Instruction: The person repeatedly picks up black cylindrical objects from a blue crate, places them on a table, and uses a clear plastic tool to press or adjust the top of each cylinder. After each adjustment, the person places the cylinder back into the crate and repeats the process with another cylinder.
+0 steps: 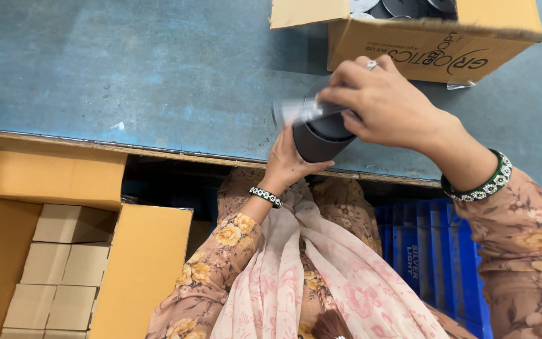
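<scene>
View from above of a person's two hands at the near edge of a blue table point(158, 75). The left hand point(286, 164) comes up from below and cups a dark cylinder point(318, 139) from its near side, with the thumb curled along the lower rim and the fingers hidden behind the body. The cylinder is held just above the table edge, tilted, with its open end towards the right hand point(381, 100). That hand reaches in from the right and lies over the top of the cylinder, fingers bent and closed together. Its fingertips pinch a small, pale, blurred piece point(299, 112) that sticks out to the left of the cylinder's rim; what the piece is cannot be told. Both wrists wear beaded bangles, and the sleeves are floral.

At the far edge, just beyond the right hand, stands an open cardboard box point(409, 53) with round dark parts inside. At lower left, below the table, is an open carton point(139, 263) packed with small plain boxes point(64, 263). A blue crate point(428, 251) sits at lower right.
</scene>
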